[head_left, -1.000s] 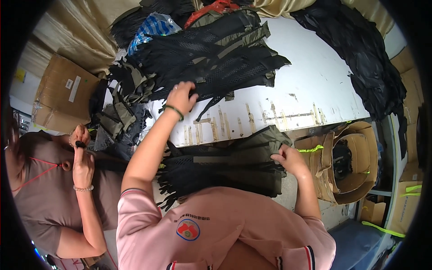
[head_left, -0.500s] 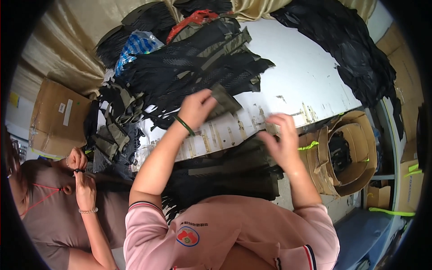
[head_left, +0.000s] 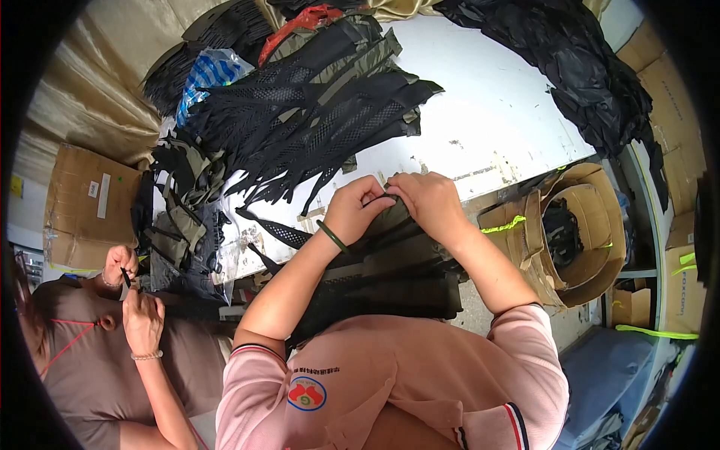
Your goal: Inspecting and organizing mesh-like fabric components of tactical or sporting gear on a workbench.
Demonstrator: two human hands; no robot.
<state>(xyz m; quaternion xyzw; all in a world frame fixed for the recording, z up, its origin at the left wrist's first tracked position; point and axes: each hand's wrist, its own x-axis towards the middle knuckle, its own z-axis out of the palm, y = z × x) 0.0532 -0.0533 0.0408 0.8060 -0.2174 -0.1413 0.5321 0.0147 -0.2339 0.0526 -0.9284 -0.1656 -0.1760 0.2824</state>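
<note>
My left hand [head_left: 355, 206] and my right hand [head_left: 429, 202] meet at the front edge of the white table. Between them they pinch a dark olive-and-black fabric piece [head_left: 392, 216], and the fingers hide its upper edge. From my left hand's side a black mesh strip [head_left: 277, 229] stretches left over the table edge; whether it joins the held piece I cannot tell. Below my hands, dark fabric pieces [head_left: 390, 291] lie across my lap. Beyond them a heap of black mesh and camouflage fabric pieces [head_left: 322, 124] is spread on the white table [head_left: 480, 97].
A co-worker's hands [head_left: 139, 307] hold a small dark strip at the left, near a cardboard box [head_left: 90, 202]. More fabric scraps [head_left: 180, 217] lie at the table's left end. An open cardboard carton [head_left: 592, 240] stands at the right. Black fabric [head_left: 577, 82] hangs over the far right corner.
My hands, apart before, have come together at the table edge. My left hand brought the olive fabric piece nearer, and my right hand has closed on it. The view has shifted slightly.
</note>
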